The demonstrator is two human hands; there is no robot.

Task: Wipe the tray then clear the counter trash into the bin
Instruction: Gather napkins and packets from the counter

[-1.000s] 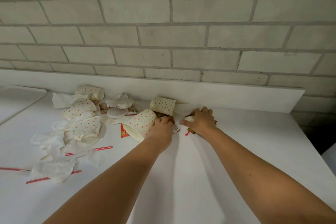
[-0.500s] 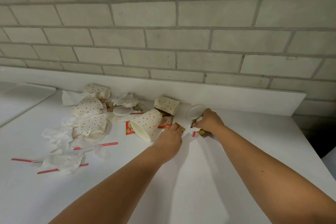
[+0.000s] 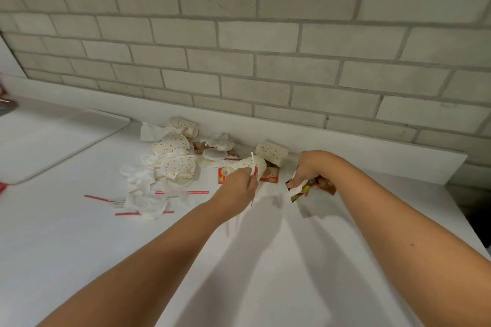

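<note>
A tray [image 3: 53, 141] lies far left on the worktop [image 3: 79, 247], then crumpled napkins [image 3: 144, 204], dotted cups [image 3: 170, 145] and straws [image 3: 196, 192], the left hand [image 3: 237, 188] pinching a thin white piece [image 3: 252, 164], and the right hand [image 3: 312, 167] gripping brown wrappers [image 3: 303, 190].

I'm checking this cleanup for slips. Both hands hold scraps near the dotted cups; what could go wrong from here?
The right hand pinches several wrappers that hang loosely below it; one could slip out when carried. The left hand holds a thin white piece right beside a tipped dotted cup, which may roll if nudged. The red straws lie flat, partly under napkins, and are easy to miss.
</note>
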